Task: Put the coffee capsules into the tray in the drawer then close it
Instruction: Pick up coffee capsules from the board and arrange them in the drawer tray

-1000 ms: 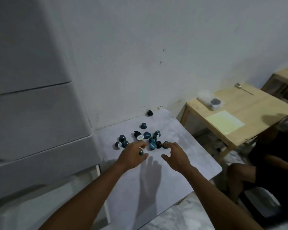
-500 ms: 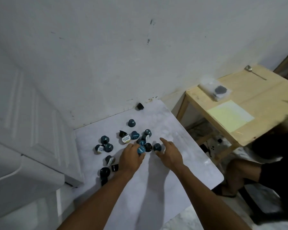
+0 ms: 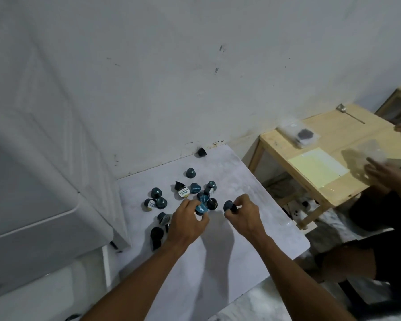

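Several dark blue and black coffee capsules [image 3: 184, 193] lie scattered on a white marble-look table [image 3: 220, 256] against the wall. My left hand [image 3: 188, 222] pinches a blue-lidded capsule [image 3: 201, 208] at the front of the pile. My right hand [image 3: 243, 215] grips a dark capsule [image 3: 229, 206] between thumb and fingers. One black capsule [image 3: 201, 152] sits alone by the wall. Neither a drawer nor a tray shows in the head view.
A white cabinet [image 3: 44, 205] stands to the left of the table. To the right is a wooden table [image 3: 322, 144] with a yellow sheet [image 3: 317, 167], a plastic bag and a spoon. Another person [image 3: 389, 177] sits at the right, hands over that table.
The view has tilted down and left. Both my hands closed on capsules at the front of the pile. The other person's hands came into view at the right.
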